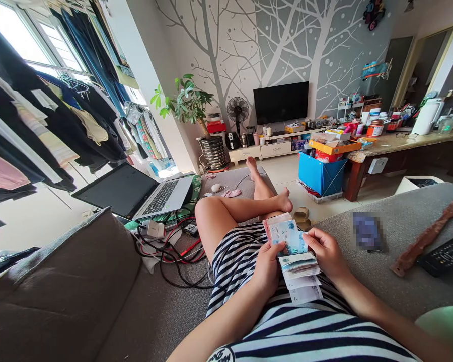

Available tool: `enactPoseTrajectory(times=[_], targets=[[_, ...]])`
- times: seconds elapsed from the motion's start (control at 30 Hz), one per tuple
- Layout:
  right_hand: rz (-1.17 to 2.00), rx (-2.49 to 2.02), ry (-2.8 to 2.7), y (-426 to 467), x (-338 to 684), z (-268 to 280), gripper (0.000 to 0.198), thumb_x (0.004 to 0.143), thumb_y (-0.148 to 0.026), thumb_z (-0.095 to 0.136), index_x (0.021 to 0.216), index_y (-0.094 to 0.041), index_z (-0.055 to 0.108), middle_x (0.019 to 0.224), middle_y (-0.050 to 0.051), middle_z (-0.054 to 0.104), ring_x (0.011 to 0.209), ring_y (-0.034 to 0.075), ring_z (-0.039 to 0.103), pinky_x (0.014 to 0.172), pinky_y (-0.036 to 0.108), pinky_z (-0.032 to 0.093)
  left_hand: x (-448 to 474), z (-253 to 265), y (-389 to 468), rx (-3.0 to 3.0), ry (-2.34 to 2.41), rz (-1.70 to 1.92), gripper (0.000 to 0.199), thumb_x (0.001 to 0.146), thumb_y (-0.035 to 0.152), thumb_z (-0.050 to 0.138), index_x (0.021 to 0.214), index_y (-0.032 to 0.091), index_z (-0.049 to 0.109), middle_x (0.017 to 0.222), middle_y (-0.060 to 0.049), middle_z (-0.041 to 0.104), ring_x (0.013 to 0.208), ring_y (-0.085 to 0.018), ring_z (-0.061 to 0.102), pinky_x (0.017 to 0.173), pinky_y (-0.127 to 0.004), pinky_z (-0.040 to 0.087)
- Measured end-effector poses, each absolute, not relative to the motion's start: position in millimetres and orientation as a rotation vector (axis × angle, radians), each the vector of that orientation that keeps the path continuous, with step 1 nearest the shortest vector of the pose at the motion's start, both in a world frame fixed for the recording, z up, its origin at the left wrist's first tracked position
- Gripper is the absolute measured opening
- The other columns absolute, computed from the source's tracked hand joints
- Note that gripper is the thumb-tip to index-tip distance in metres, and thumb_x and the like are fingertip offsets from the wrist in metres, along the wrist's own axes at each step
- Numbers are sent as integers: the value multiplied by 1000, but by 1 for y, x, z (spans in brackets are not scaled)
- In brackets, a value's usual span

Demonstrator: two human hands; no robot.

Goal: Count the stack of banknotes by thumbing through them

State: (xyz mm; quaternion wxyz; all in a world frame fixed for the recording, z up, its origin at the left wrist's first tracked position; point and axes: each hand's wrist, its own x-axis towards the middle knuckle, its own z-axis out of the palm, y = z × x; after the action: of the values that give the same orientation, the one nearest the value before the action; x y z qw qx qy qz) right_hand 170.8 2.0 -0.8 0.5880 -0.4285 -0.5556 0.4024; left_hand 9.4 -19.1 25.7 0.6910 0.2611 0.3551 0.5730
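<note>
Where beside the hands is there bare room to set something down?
Bare sofa shows between the right forearm and the brown stick, and between the cables and the left forearm. It is crowded around the laptop, with cables and a white adapter, and on the lap, where left hand and right hand hold banknotes.

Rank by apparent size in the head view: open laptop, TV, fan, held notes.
1. Open laptop
2. TV and held notes: too close to rank; the notes are nearer the camera
3. Fan
</note>
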Motion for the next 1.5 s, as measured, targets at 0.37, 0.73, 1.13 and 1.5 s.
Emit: enactPoseTrajectory(times=[0.37,0.73,1.13,1.5], targets=[[933,-903,-1327,-9,168,12,50,87,-67,71,67,-22,58,63,-3,48,61,15,42,56,28,35,12,24,-15,537,794,1309,39,65,40,85,90,10,80,94,-15,83,92,-32,78,84,-39,62],[925,-878,-1372,-14,168,17,52,88,-71,68,68,-23,59,62,-3,47,59,16,41,55,28,35,11,24,-14,574,762,1303,42,62,44,88,88,12,81,94,-13,83,99,-34,77,91,-42,60],[890,-847,-1363,-16,169,18,49,88,-69,70,73,-23,65,65,-2,52,60,16,45,56,29,37,9,25,-17,668,796,1305,34,66,41,84,85,12,81,88,-10,82,88,-27,74,86,-35,57],[903,-858,-1332,-13,169,15,57,88,-73,68,63,-24,58,60,0,54,58,17,47,56,30,39,11,25,-19,581,770,1307,39,59,37,90,89,15,80,88,-11,82,93,-33,77,87,-42,59]])
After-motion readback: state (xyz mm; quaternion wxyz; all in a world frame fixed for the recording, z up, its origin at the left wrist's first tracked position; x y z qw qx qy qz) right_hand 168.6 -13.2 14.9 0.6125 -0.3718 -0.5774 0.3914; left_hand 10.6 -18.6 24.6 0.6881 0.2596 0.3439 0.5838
